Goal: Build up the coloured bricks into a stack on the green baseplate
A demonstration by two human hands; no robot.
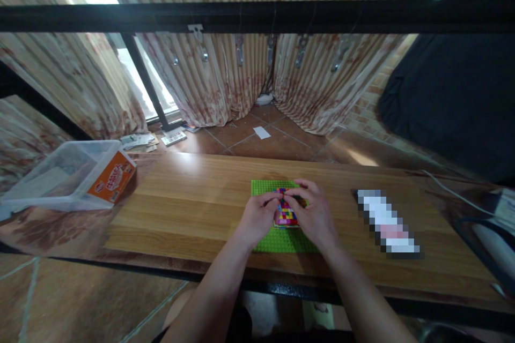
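Note:
A green studded baseplate [284, 241] lies on the wooden board, and a small build of multicoloured toy bricks [287, 215] stands on its middle. My left hand [259, 217] is at the left side of the build, thumb and forefinger pinched together at its upper part. From the right, my right hand [314, 211] meets it there, its thumb and forefinger also closed and its other fingers curved over the bricks. The fingertips of both hands nearly touch. Whatever sits between them is too small and covered to make out.
A clear plastic bin [76, 193] with an orange label stands left of the wooden board [181, 198]. A blurred-out flat object [388, 222] lies on the right. A black metal bar [257, 16] with hanging hooks crosses above. A white cable [454, 190] runs at the right.

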